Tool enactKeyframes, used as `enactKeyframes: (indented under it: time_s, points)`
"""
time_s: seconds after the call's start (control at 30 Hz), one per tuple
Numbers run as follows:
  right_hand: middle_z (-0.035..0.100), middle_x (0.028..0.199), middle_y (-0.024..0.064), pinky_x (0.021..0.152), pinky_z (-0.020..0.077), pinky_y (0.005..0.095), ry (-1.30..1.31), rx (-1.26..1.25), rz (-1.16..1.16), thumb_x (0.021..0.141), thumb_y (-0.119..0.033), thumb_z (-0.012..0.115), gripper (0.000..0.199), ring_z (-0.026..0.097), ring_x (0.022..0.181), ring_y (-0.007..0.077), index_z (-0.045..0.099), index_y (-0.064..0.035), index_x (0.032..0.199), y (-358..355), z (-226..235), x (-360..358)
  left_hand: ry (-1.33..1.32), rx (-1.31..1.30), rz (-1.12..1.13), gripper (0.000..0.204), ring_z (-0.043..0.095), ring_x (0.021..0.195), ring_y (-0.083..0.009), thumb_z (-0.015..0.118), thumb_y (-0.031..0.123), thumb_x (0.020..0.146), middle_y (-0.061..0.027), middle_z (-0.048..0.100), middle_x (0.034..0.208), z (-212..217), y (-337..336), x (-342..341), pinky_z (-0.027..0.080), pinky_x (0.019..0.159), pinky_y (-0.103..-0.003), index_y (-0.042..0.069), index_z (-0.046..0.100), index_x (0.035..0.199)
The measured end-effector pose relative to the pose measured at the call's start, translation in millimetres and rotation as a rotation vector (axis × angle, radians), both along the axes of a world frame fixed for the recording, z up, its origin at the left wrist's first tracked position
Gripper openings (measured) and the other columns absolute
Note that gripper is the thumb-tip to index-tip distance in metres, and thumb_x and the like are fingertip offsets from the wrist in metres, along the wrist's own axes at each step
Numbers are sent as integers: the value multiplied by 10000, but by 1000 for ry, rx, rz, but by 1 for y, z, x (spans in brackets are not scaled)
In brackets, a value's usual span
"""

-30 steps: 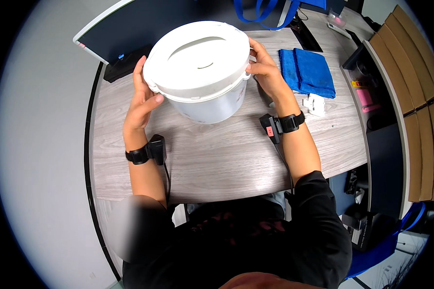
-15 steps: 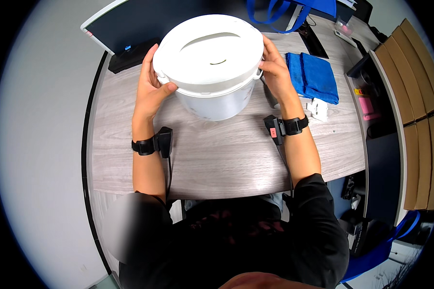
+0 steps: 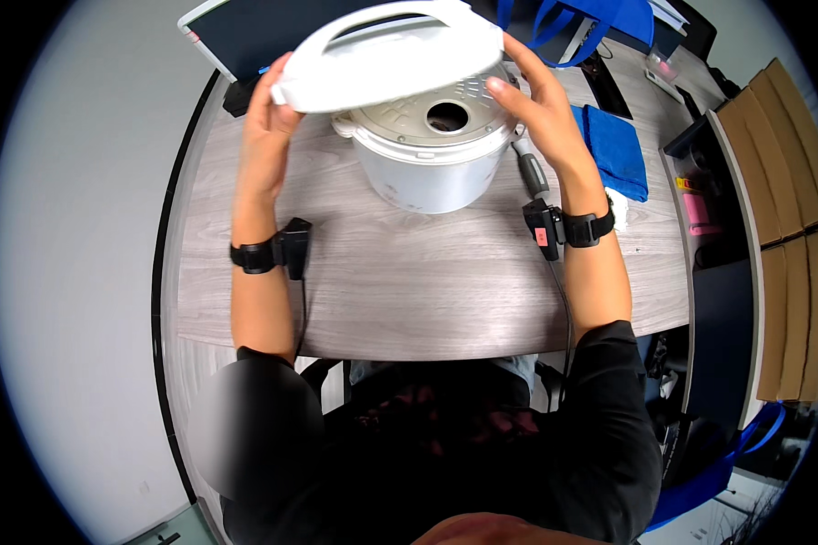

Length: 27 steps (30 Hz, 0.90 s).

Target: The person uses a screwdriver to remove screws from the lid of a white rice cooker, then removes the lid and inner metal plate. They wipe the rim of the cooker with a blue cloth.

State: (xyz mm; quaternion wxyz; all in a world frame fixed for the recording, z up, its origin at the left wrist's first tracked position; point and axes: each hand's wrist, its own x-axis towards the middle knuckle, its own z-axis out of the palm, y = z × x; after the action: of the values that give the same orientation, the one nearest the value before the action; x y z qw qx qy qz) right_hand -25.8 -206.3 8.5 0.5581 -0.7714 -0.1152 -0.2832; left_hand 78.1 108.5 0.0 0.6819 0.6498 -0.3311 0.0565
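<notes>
A white rice cooker lid with a moulded handle is raised and tilted above the white rice cooker. My left hand grips the lid's left end, thumb in front. At the other end my right hand has its fingers against the lid's edge, while its thumb stands apart, over the cooker's rim. Beneath the lid, a metal plate with slots, small screws and a dark round hole shows on top of the cooker. A grey-handled screwdriver lies just right of the cooker.
Folded blue cloths lie on the wooden table to the right, beside a small white object partly behind my wrist. A monitor and a blue bag stand at the back. Shelving borders the right side.
The lid has come off the cooker, tilting and moving up and left in my hands, exposing the metal plate. The screwdriver now shows more fully.
</notes>
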Motion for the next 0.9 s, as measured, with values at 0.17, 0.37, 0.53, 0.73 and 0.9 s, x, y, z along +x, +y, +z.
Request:
enactKeyframes:
  time_s: [0.17,0.37,0.53,0.73,0.9]
  points:
    - [548,1382,269,1123,386,458,-302,-398,-132,814,-336,772,695,454,1364,411,545,-18,1389,56,36,18,154,19,55,932,575,1261,-343,348,747,949,-265,557,1347,28,63,-8,480,1025,-404,-14,350,1485]
    - [544,1325,281,1057,402,410,-221,-275,101,838,-235,748,657,513,1261,375,481,32,1376,150,87,19,282,13,185,899,663,1104,-317,227,712,993,-266,614,1232,44,140,-30,543,912,-366,-50,352,1453]
    - [586,1236,303,955,502,465,-58,-293,124,779,-238,721,654,606,1124,447,482,77,1300,231,44,39,390,234,511,626,682,751,-153,448,544,1023,-92,689,870,15,208,-45,561,714,-285,0,492,1329]
    - [651,1069,266,849,541,426,331,-172,119,753,-83,675,483,672,977,379,546,105,1179,265,-36,67,559,563,580,245,528,551,-81,599,143,919,1,577,668,-33,250,-46,436,505,-251,-4,609,1115]
    - [701,968,216,726,562,366,632,-54,199,734,-58,704,426,709,846,293,609,92,1122,269,-88,80,680,673,505,205,491,532,-85,564,143,917,2,550,648,-52,262,-41,397,488,-254,-18,629,1024]
